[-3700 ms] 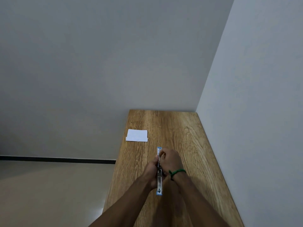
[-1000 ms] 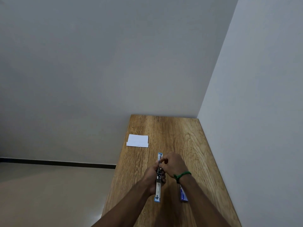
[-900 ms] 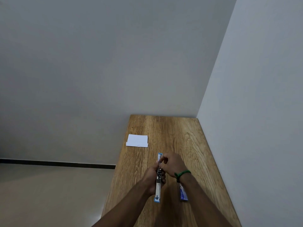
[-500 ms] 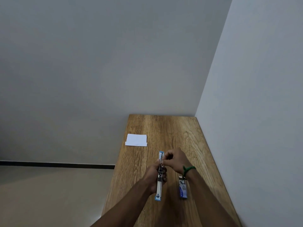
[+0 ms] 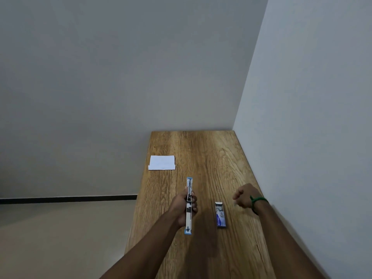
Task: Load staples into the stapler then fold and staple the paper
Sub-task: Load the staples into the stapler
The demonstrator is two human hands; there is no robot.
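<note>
My left hand (image 5: 184,206) grips the stapler (image 5: 189,205), a long metal and blue tool swung fully open in a straight line above the wooden table (image 5: 203,156). My right hand (image 5: 244,195) hovers to the right near the wall, fingers curled loosely, with nothing visible in it; a green band circles its wrist. The small blue and white staple box (image 5: 220,214) lies on the table between my hands, its far end open. A white folded paper (image 5: 162,162) rests near the table's left edge, farther away.
A narrow table runs into a corner, with a grey wall (image 5: 314,117) close along its right side and another at its far end. Its left edge drops to a beige floor (image 5: 60,238).
My right hand has left the stapler and swung out to the right. The left hand still holds the open stapler. The staple box has come into full view.
</note>
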